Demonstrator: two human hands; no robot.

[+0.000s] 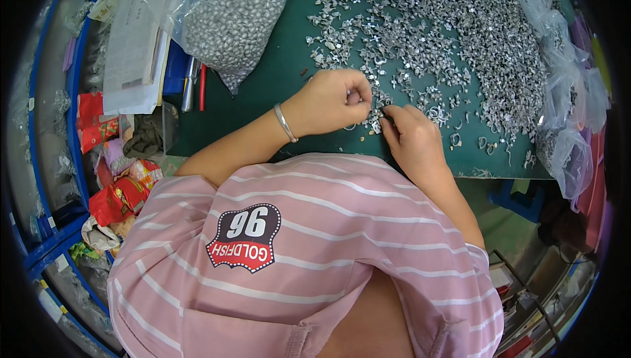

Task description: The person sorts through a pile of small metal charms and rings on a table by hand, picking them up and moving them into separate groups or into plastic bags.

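Note:
My left hand (pixel 337 96), with a silver-coloured bangle (pixel 286 122) at its wrist, is curled just above the table. Its fingers bend inward, and whether something small sits inside them cannot be seen. To its right, my right hand (pixel 414 133) rests low, thumb and fingertips at the near edge of a scatter of small silver-grey metal parts (pixel 340 32). Those fingertips touch or are very near the parts; a grip on a piece is not clear. A few metal rings (pixel 455 139) lie right of my right hand.
A denser heap of metal parts (pixel 493 37) covers the green tabletop (pixel 276 82) at far right, bordered by plastic bags (pixel 567 67). At back left stands a clear bag of silver beads (pixel 231 17), near papers (pixel 130 67) and a red pen (pixel 202 87). Blue shelving (pixel 74 87) flanks the left.

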